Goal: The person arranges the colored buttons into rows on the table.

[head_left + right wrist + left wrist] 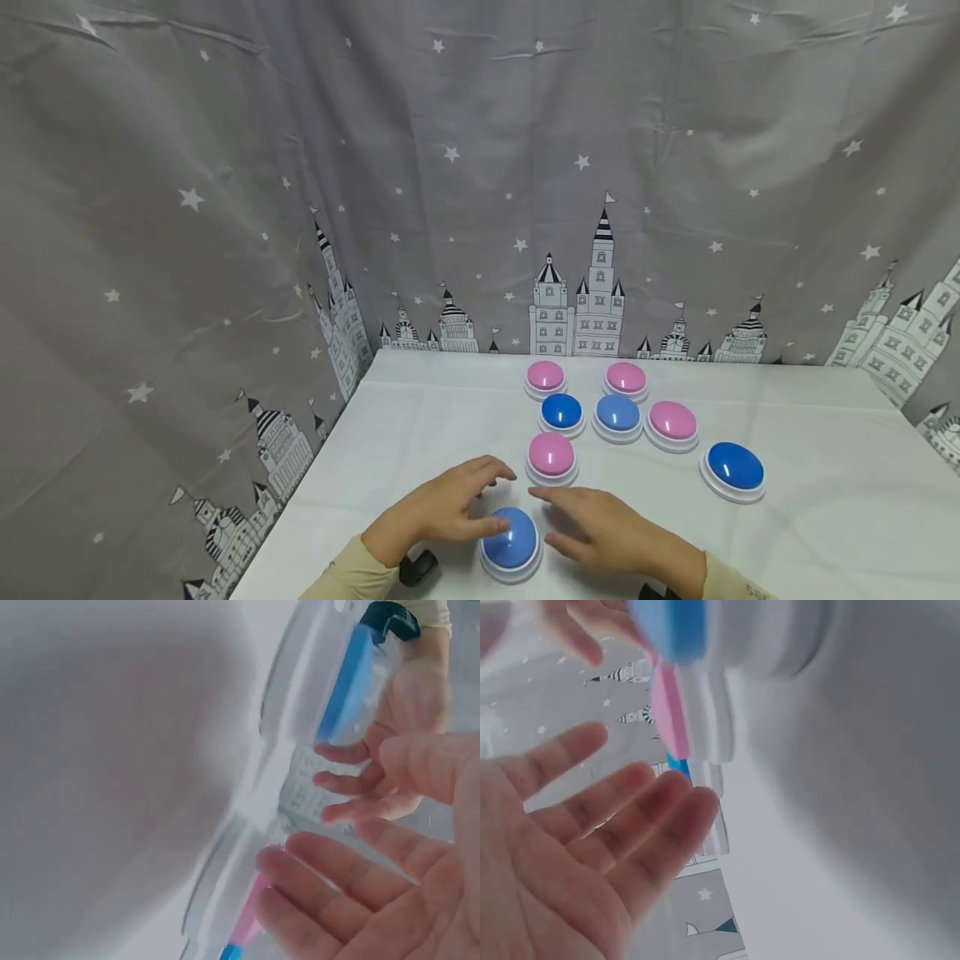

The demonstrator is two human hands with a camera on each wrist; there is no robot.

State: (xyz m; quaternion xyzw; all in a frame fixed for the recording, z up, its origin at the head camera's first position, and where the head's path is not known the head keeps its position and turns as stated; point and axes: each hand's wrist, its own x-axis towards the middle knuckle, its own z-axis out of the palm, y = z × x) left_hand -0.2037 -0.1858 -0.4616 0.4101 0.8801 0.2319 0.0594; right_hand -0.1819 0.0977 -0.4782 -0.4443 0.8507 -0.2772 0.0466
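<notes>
While both hands hover low over a white table (825, 517), a blue dome button (512, 540) sits between them at the table's near edge, at about 6 o'clock in the head view. The left hand (442, 510) comes in from 8 o'clock; its fingers are spread and relaxed, and its thumb tip appears to touch the button's left side. The right hand (600, 529) comes in from 4 o'clock, fingers straight and apart, lying just beside the button's right side; whether it touches cannot be told. Neither hand grips anything. Both wrist views are blurred, showing only open palms close to the blue button and its white base.

Just beyond the fingertips, toward 12 o'clock, stands a pink button (551, 456). Farther back are two blue buttons (561, 412) (618, 413) side by side, with another pink button (672, 422) to their right. Two more pink buttons (545, 377) (626, 378) sit at the rear. A larger-looking blue button (735, 467) stands apart at 3 o'clock. A grey curtain (225, 208) printed with stars and castles hangs behind and to the left.
</notes>
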